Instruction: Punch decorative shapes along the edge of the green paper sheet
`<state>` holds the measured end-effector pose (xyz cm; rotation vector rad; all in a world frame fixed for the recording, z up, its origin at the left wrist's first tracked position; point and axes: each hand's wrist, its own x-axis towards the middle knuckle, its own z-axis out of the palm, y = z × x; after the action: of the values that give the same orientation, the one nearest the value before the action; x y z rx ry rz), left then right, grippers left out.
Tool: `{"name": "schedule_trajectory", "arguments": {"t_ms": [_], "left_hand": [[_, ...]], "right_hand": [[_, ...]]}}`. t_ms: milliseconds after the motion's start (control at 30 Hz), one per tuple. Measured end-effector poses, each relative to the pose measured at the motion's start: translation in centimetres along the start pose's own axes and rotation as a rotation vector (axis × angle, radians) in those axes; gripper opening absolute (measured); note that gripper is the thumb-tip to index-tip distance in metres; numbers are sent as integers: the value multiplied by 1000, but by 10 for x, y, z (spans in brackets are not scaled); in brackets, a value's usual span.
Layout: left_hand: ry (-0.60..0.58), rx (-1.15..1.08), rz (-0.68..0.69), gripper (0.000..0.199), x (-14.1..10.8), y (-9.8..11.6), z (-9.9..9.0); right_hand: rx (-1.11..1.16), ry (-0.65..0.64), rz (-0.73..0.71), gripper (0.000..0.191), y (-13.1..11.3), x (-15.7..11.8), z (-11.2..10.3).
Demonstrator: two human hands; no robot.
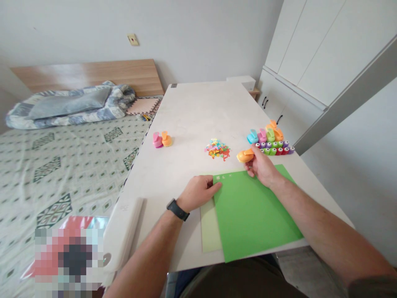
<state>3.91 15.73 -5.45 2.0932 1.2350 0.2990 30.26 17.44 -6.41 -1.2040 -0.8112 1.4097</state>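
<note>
The left hand pinched the green sheet by its far left corner, beside small holes. Rightward, the right hand gripped an orange punch just beyond the sheet. Punching seemed in hand; alignment called for steady paper. Cut shapes lay beyond the left hand, more punches beyond the right

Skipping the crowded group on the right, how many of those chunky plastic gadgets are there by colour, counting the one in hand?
Orange: 2 (one standing gadget, one held gadget in the right hand)
Pink: 1 (pink gadget)
Total: 3
</note>
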Motion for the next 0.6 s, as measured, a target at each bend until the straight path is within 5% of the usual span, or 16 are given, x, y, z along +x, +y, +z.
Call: {"name": "schedule_trajectory", "arguments": {"t_ms": [600], "left_hand": [[12,-14,0,46,-1,1,-1]], "right_hand": [[2,-11,-21,56,0,-3,1]]}}
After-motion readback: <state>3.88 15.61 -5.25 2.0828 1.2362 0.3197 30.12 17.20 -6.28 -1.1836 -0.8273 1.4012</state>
